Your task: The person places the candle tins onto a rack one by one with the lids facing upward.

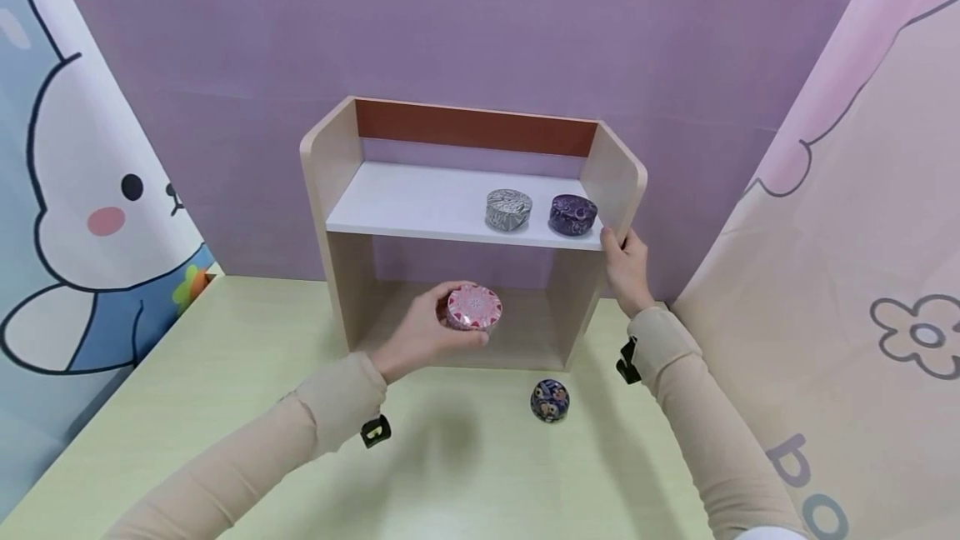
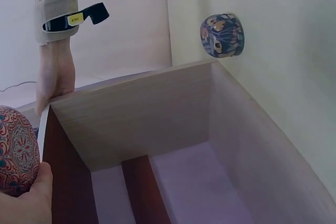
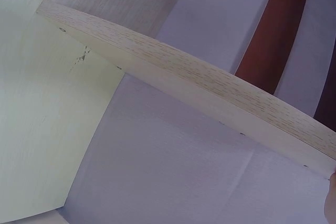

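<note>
My left hand [image 1: 427, 325] grips a round tin [image 1: 475, 307] with a pink, red and white patterned lid, fingers on its far side and thumb along the near side. It is held in front of the lower compartment of a small two-tier shelf [image 1: 420, 198]. In the left wrist view the same tin [image 2: 20, 150] shows at the left edge, beside the shelf's upper board. My right hand [image 1: 628, 269] holds the shelf's right side panel at its front edge, level with the upper board. Only a bit of that hand [image 3: 331, 203] enters the right wrist view.
On the upper board stand a silver tin [image 1: 508, 209] and a dark purple tin [image 1: 573, 215], towards the right. A dark blue patterned tin [image 1: 550, 401] sits on the pale table [image 1: 255, 357] before the shelf's right front corner. Purple cloth [image 1: 480, 23] hangs behind.
</note>
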Demonstrator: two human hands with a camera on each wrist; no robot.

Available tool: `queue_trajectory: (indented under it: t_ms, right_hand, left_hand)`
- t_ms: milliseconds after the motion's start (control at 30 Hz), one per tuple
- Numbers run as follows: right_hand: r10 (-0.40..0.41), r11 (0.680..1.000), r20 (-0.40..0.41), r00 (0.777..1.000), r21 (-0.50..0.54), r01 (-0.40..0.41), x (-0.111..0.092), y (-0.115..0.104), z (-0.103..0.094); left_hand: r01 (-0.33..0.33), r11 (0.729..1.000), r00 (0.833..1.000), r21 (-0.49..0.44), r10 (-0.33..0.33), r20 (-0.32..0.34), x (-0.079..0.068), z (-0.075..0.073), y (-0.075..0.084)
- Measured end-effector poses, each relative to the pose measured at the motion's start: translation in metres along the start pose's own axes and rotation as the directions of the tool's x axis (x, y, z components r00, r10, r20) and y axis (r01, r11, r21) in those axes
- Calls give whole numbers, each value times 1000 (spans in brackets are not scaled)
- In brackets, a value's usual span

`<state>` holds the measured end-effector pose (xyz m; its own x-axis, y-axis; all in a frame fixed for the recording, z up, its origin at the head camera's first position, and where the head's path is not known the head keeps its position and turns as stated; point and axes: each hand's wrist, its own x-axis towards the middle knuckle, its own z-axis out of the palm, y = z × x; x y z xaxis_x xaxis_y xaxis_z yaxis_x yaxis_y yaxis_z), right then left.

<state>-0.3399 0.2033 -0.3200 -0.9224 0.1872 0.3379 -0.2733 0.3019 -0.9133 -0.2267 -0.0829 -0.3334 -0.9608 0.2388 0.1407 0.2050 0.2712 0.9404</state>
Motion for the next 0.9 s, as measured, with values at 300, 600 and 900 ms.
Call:
queue_trajectory:
  t_ms: [300,600,900]
  right_hand:
    - [6,1000,11,1000,0,-6,-2,-2,-1]
    - [5,1000,9,1000,-16,-5,-1,-1,-1]
    - [10,1000,13,1000,10,-10,-2,-1,-1]
  left_hand:
    - [-4,1000,999,-2,4,-44,15,-20,17]
    - [17,999,993,33,-14,-116,39,-42,37]
    - [-16,999,987,46,23,-159,58,-56,47]
